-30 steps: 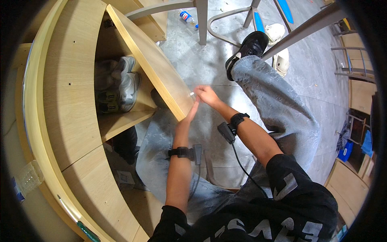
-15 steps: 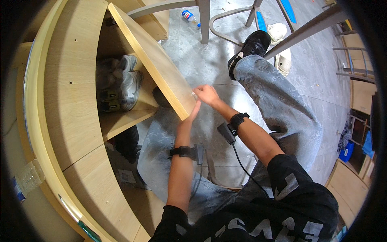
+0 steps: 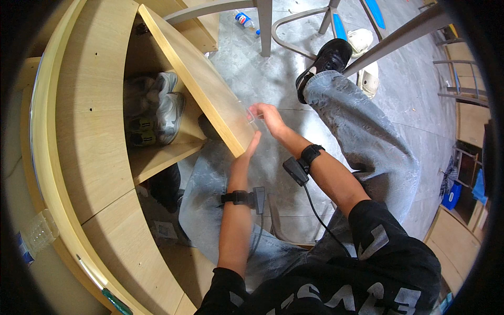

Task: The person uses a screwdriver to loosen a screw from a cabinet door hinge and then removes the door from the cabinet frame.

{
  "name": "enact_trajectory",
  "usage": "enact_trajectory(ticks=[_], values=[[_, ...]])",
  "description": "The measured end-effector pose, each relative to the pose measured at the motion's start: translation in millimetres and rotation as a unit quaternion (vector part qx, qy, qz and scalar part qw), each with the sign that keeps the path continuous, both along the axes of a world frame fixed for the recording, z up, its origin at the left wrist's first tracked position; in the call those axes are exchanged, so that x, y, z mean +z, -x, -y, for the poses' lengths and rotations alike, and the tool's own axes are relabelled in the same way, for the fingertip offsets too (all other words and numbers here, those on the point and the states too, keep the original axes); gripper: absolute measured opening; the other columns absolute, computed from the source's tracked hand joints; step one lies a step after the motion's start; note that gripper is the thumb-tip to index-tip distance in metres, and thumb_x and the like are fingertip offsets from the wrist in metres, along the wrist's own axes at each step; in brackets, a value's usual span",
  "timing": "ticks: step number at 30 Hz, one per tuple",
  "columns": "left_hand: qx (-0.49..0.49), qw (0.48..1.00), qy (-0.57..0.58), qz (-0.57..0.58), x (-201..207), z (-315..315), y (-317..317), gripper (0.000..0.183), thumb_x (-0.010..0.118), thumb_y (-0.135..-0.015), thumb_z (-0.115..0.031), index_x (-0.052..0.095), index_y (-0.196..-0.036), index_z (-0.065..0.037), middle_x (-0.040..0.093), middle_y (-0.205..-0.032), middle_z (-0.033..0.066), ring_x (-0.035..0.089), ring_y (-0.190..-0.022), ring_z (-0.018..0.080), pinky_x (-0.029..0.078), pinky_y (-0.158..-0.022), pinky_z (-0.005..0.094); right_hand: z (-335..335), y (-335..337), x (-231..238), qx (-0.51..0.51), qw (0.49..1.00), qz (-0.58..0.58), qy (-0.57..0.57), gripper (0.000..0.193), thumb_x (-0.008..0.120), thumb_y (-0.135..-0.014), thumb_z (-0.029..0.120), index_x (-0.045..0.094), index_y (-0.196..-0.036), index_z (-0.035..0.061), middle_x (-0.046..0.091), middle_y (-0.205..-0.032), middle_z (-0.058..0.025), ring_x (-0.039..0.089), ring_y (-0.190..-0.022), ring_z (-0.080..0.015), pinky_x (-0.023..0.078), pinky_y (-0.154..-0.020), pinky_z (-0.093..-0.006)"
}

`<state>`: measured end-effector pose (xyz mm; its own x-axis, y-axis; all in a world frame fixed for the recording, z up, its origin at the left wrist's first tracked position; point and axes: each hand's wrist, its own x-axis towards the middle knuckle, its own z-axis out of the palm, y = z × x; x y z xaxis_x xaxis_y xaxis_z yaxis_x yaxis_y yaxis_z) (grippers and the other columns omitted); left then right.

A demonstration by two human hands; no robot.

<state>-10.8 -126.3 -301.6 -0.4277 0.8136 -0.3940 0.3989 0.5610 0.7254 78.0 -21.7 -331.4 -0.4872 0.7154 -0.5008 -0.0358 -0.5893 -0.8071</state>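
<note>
I sit on the floor beside a light wooden cabinet whose open door (image 3: 199,84) swings out toward me. My left hand (image 3: 245,155) lies flat, fingers straight, against the door's near corner and holds nothing. Just above it, my right hand (image 3: 266,116) pinches at the door's edge, where a thin clear film (image 3: 245,109) seems to lift off the wood. Each wrist wears a black band with a small black box and a cable.
A pair of grey shoes (image 3: 157,107) stands on the shelf inside the cabinet. On the grey floor lie a plastic bottle (image 3: 244,20), metal furniture legs (image 3: 265,26) and white slippers (image 3: 365,58). My legs in grey jeans stretch out under the door.
Both hands stay at the door's near corner. My left hand has slid slightly lower and straightened its fingers, while the right hand has shifted a little to the right along the edge.
</note>
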Motion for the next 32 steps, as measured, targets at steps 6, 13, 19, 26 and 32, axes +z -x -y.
enact_trajectory(ticks=[6,13,19,26,32], values=[[-0.011,0.997,-0.075,-0.015,-12,-2,-2,0.054,0.062,-0.073,-0.025,0.051,-0.122,-0.005,0.053,-0.122,0.0172,0.047,-0.116,0.0338,0.034,-0.099,0.0423,3,0,-11,0.071,0.99,0.067,-0.098,0.019,0.053,-0.078,0.018,0.067,-0.082,0.005,0.064,-0.079,-0.0037,0.057,-0.079,-0.016,0.043,-0.073,-0.0294],[-0.008,0.999,-0.028,-0.013,-6,0,2,0.047,0.06,-0.076,-0.028,0.055,-0.117,-0.007,0.057,-0.117,0.0161,0.05,-0.113,0.0328,0.037,-0.096,0.0411,10,-13,-28,0.118,0.99,0.062,-0.036,0.018,0.058,-0.072,0.001,0.063,-0.09,0.0022,0.063,-0.087,-0.005,0.057,-0.087,-0.0142,0.044,-0.081,-0.0292],[-0.06,0.996,-0.044,-0.049,5,-8,-5,0.038,0.058,-0.077,-0.027,0.06,-0.109,-0.006,0.061,-0.11,0.0144,0.054,-0.107,0.0326,0.039,-0.093,0.0422,13,-19,-45,0.181,0.97,0.134,-0.088,0.021,0.057,-0.075,-0.003,0.064,-0.095,0.0017,0.064,-0.089,-0.0068,0.058,-0.086,-0.0149,0.047,-0.078,-0.0288],[-0.071,0.993,-0.064,-0.069,-4,2,11,0.037,0.061,-0.077,-0.022,0.06,-0.111,-0.008,0.06,-0.112,0.0137,0.054,-0.108,0.0315,0.039,-0.092,0.0418,17,-7,-27,0.164,0.978,0.124,-0.038,0.023,0.059,-0.074,-0.001,0.064,-0.097,-0.0001,0.064,-0.091,-0.0079,0.059,-0.086,-0.016,0.048,-0.078,-0.0288],[-0.038,0.994,-0.083,0.064,5,76,-4,0.043,0.065,-0.076,-0.022,0.058,-0.116,-0.008,0.057,-0.12,0.0142,0.05,-0.114,0.0283,0.037,-0.097,0.0405,11,-21,-40,0.135,0.981,0.134,-0.03,0.026,0.06,-0.07,-0.004,0.063,-0.096,-0.0002,0.064,-0.089,-0.007,0.059,-0.085,-0.0157,0.048,-0.078,-0.0281]])
